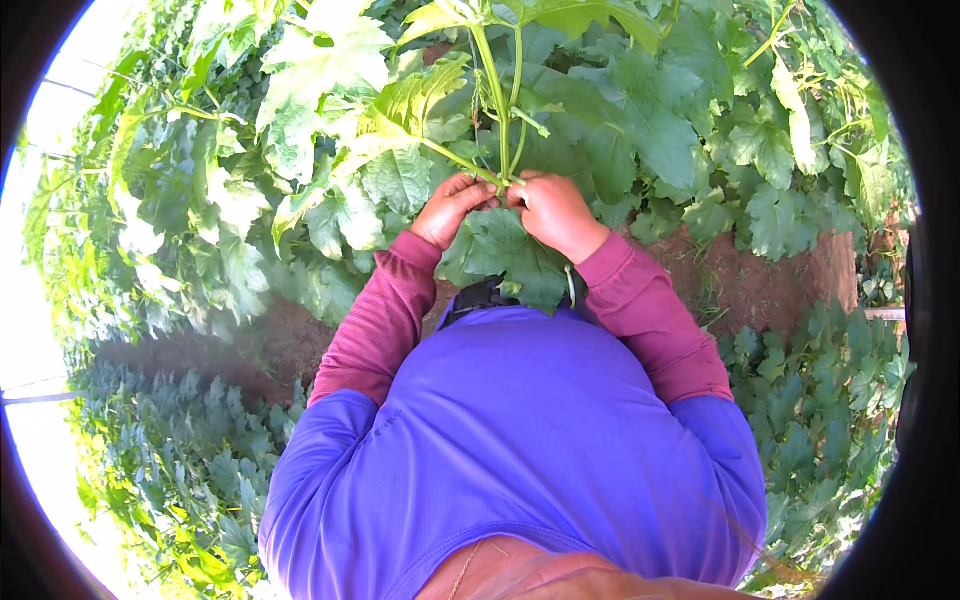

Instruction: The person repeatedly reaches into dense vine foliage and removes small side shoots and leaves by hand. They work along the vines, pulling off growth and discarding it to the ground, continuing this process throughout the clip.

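Both hands meet at a green vine stem that rises upright before my chest. My left hand pinches the stem or a leaf stalk beside it between thumb and fingers. From the other side my right hand closes its fingers at the same spot; what exactly lies under the fingertips is hidden. A leaf stalk runs from there up to a sunlit leaf. Along the stem hangs a thin string. One broad green leaf lies just below both hands.
Dense rows of lobed-leaf vines stand ahead and to both sides. Bare brown soil shows between the rows at right, and shaded soil at left. Other low vines grow beside and behind me.
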Demonstrator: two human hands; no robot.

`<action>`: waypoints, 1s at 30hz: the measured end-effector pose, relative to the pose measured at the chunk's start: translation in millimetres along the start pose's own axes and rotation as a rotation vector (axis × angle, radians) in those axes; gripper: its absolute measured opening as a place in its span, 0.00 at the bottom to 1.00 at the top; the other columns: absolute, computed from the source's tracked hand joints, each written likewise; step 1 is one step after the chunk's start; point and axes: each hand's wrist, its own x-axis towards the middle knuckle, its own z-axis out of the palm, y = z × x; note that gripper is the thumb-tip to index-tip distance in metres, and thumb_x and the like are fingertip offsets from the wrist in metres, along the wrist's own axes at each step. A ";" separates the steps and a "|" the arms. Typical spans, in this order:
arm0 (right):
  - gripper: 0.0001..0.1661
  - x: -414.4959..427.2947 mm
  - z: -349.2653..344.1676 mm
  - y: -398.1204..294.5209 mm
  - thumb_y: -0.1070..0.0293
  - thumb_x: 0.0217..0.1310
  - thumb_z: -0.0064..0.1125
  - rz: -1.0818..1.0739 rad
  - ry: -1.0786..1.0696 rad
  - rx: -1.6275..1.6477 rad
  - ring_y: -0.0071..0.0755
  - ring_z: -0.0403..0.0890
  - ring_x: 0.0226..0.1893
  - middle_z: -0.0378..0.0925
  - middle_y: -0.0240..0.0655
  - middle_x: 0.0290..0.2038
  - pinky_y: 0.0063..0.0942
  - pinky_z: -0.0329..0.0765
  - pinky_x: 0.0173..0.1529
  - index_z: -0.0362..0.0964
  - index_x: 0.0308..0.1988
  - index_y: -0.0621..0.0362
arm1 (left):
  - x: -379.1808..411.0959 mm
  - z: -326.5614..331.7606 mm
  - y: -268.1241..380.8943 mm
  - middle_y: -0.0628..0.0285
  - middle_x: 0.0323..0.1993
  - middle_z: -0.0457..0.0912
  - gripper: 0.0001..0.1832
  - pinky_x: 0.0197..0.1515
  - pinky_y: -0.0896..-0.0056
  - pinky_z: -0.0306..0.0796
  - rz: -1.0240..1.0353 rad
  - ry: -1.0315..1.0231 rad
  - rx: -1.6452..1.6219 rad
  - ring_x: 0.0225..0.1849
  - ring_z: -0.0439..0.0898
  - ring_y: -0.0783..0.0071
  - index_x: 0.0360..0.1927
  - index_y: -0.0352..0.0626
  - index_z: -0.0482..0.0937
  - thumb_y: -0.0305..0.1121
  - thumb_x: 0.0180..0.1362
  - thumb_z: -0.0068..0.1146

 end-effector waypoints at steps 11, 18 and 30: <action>0.11 6.5 -38.9 -40.4 0.67 0.51 0.60 0.016 0.176 0.209 0.52 0.78 0.27 0.77 0.44 0.27 0.43 0.72 0.30 0.72 0.36 0.57 | 14.8 -14.5 -29.4 0.67 0.38 0.81 0.10 0.44 0.78 0.69 0.114 0.175 0.170 0.39 0.76 0.79 0.44 0.39 0.78 0.30 0.59 0.59; 0.10 13.6 -45.3 -38.3 0.72 0.50 0.62 -0.007 0.273 0.550 0.52 0.78 0.27 0.78 0.46 0.29 0.38 0.73 0.29 0.69 0.32 0.63 | 14.0 -23.5 -34.3 0.66 0.37 0.80 0.12 0.37 0.80 0.68 0.064 0.272 -0.002 0.33 0.75 0.79 0.46 0.39 0.77 0.30 0.59 0.59; 0.14 23.6 -59.9 -33.7 0.65 0.49 0.66 0.041 0.228 0.244 0.48 0.73 0.20 0.72 0.43 0.20 0.37 0.66 0.25 0.69 0.30 0.61 | 21.2 -57.9 -57.0 0.66 0.32 0.78 0.16 0.24 0.80 0.64 -0.020 0.410 -0.248 0.23 0.69 0.80 0.49 0.41 0.77 0.32 0.58 0.61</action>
